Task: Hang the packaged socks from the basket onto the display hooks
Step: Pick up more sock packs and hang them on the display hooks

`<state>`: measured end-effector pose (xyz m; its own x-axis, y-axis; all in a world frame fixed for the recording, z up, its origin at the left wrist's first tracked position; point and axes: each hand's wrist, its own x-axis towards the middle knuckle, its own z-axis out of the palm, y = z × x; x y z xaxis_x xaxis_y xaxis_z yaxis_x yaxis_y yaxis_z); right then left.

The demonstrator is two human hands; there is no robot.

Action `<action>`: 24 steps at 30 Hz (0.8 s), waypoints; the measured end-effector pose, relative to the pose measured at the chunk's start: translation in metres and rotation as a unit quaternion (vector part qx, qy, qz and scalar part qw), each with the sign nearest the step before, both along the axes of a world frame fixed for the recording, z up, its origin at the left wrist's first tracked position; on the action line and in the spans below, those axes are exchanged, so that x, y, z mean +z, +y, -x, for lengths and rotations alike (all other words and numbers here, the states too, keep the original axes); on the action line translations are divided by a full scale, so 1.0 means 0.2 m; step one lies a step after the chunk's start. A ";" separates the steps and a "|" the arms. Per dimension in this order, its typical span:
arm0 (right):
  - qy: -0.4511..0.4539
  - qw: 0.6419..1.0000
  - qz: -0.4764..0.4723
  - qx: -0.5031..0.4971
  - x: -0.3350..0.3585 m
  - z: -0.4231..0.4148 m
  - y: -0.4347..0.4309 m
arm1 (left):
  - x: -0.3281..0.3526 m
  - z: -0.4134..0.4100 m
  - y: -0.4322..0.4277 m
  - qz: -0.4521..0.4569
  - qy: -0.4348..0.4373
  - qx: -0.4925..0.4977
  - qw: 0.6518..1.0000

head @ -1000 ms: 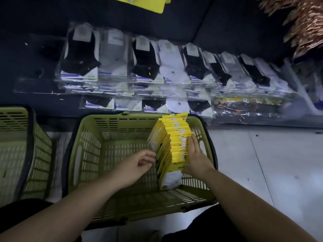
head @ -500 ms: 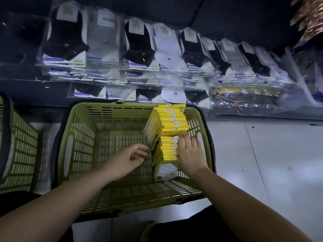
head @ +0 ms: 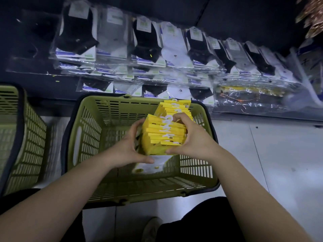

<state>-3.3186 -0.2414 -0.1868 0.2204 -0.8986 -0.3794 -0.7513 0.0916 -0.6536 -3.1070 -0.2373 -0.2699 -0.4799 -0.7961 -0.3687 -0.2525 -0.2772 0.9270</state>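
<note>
A green plastic basket [head: 90, 137] stands on the floor in front of me. Inside it, a stack of yellow-carded sock packs [head: 164, 133] with white plastic hangers stands on edge against the right side. My left hand [head: 127, 147] grips the stack's left side, thumb under its near end. My right hand [head: 192, 137] grips the right side, fingers curled over the top cards. More yellow packs [head: 176, 107] lean behind the held bundle. The display hooks are hidden behind rows of hanging bagged socks [head: 148, 41].
A second green basket [head: 22, 137] stands at the left. Black, grey and white bagged socks hang in rows along the dark display wall. Clear bags with yellow items [head: 250, 95] lie at the wall's foot on the right. Grey tiled floor [head: 271, 154] lies to the right.
My left hand moved right from mid-basket and took hold of the stack's left side. My right hand curled over the stack's top. The bundle has come up slightly toward me.
</note>
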 end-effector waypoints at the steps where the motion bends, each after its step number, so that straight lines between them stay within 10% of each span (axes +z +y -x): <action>1: -0.041 0.999 -0.001 -0.014 0.03 -0.03 -0.01 | 0.04 -0.01 -0.02 0.010 0.006 0.014 1.000; 7: -0.289 0.935 0.058 -0.197 0.20 -0.13 -0.10 | 0.30 -0.06 -0.17 0.019 0.087 0.149 0.985; 16: -0.197 0.910 0.312 -0.186 0.64 -0.30 -0.15 | 0.70 -0.04 -0.28 0.035 0.209 0.205 0.956; 24: -0.423 0.859 0.180 -0.226 0.95 -0.28 -0.35 | 0.94 -0.01 -0.43 0.085 0.243 0.223 0.940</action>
